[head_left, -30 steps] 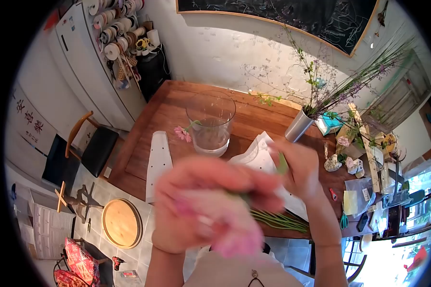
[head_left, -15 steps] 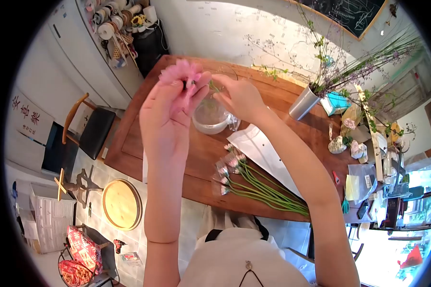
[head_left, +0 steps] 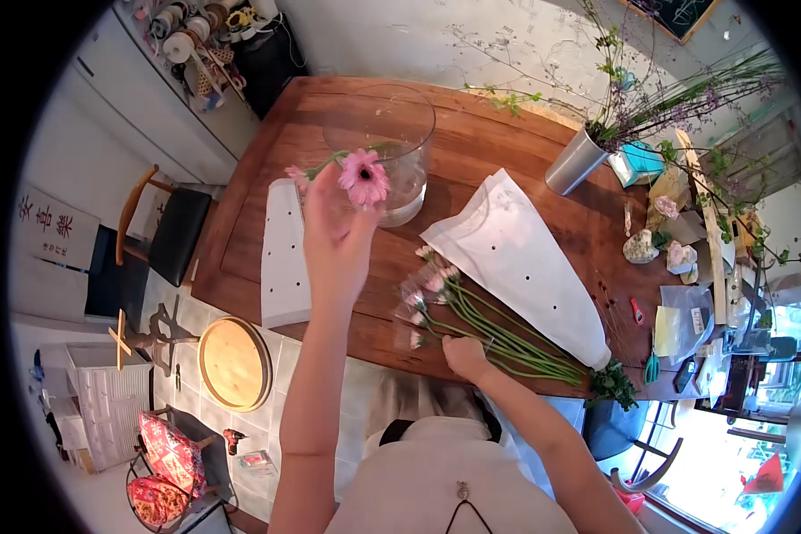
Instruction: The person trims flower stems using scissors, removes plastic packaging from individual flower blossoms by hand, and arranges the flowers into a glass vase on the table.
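Observation:
My left hand (head_left: pixel 340 236) is raised over the table, its fingers closed around pink gerberas. One pink gerbera (head_left: pixel 364 175) faces me with its dark centre showing; a second pink bloom (head_left: pixel 299 179) pokes out on the left, partly behind the fingers. Just behind them stands a clear glass vase (head_left: pixel 407 191) with some water in it. Low at the table's front edge, my right hand (head_left: pixel 465 358) is closed at the green stems (head_left: pixel 516 349) of a bundle of flowers, seemingly pinching a stem. Pale pink heads (head_left: pixel 432 283) in clear plastic sleeves lie at the bundle's left end.
White paper wraps lie on both sides, one (head_left: pixel 283 258) at left and one (head_left: pixel 521 258) with greenery (head_left: pixel 612 384) at its tip. A metal vase (head_left: pixel 570 165) with tall branches stands at back right. Red-handled scissors (head_left: pixel 637 311) lie at right; a chair (head_left: pixel 176 236) stands left.
My right hand has left the vase area and come down to the flower bundle. My left hand has lowered slightly, moved right, and turned the pink gerbera to face me.

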Motion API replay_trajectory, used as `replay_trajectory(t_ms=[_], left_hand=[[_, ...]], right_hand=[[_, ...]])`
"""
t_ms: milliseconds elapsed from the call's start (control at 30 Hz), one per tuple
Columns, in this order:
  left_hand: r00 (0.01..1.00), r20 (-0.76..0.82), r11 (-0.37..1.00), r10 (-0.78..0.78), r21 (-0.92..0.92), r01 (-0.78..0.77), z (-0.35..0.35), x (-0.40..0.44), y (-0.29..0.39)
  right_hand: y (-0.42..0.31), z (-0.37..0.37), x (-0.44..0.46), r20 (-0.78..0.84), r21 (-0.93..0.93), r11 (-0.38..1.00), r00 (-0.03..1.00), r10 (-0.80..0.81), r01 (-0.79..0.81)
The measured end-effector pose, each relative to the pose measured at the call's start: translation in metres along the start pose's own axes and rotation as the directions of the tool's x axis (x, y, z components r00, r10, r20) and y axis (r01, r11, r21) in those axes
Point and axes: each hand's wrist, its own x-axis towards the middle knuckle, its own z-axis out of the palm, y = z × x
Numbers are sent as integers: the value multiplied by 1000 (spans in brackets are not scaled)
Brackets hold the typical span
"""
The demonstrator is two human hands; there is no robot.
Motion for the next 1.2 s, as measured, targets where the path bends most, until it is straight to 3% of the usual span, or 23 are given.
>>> replay_trajectory(t_ms=[67,133,200,233,333,433,600,700,833,1100,1200], left_hand=[[985,-70,959,157,250,-135,-11,-30,-4],[964,-173,970,201,172,-171,-26,-66,-21],[982,-190,998,17,56,-7,-50,-111,-52],[974,-173,988,-148,27,155,-56,-132,-64],[803,-137,814,-580,-60,577,-45,-175,-90],[816,80,796,-572,-186,576,-23,-172,-82],[876,145,821,-460,-307,481,-8,-159,-41],[890,176,835,-421,-307,456,3,-153,-15],[909,232,838,-347,-359,412,1,-155,-16],[874,325,871,-361,-218,440,-10,-144,-4],[860,388,895,-331,-158,416,-10,-140,2]], right_hand=[[4,-1,0,-8,-25,999,999,-36,36],[6,-10,0,-49,-14,999,998,-33,32],[3,-37,-5,-114,33,999,993,6,-2],[0,-55,-9,-165,85,996,986,0,15],[-15,-113,-30,-317,204,974,948,-28,97],[-38,-152,-48,-444,242,950,893,-71,195],[-55,-205,-62,-587,322,878,802,-108,354],[-61,-248,-77,-568,543,756,823,11,364],[-67,-262,-80,-609,623,637,793,32,454],[-60,-286,-84,-494,674,609,868,-50,419],[-61,-289,-85,-522,657,618,852,-41,432]])
